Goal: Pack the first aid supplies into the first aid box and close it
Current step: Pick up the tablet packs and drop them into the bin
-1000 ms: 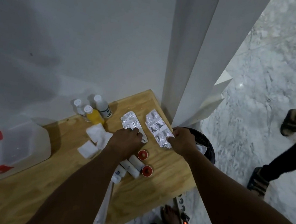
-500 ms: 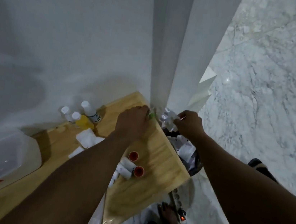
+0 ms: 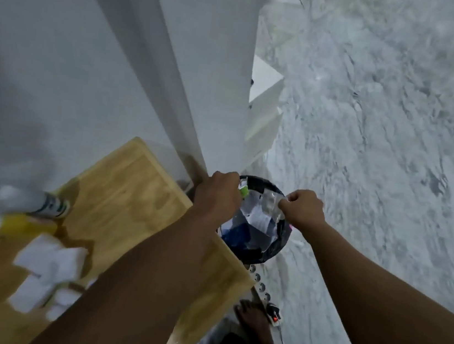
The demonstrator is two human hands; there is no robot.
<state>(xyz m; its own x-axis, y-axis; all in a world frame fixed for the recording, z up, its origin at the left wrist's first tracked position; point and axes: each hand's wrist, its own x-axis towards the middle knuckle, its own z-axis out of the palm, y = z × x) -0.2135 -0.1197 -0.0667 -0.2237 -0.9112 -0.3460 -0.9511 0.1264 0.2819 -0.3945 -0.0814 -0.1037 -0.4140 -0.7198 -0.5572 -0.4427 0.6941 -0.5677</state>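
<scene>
Left hand [image 3: 216, 196] clutching foil strip [image 3: 242, 187], right hand [image 3: 303, 209] pinching blister pack [image 3: 271, 206], above bin [image 3: 278, 253]

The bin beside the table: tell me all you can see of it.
The bin is round and dark, lined with a black bag, and stands on the marble floor against the table's right edge. Crumpled white and blue waste fills it. Both hands hover over its mouth, each holding a silvery blister strip.

Both hands have left the table [image 3: 131, 188] and now hang over the black bin [image 3: 273, 253] right of centre in the frame. The left hand [image 3: 216, 196] and right hand [image 3: 304, 208] each carry a foil blister strip [image 3: 272, 203] lifted off the wood. The view has swung right, pushing the bottles [image 3: 42, 205] to the left edge.
</scene>
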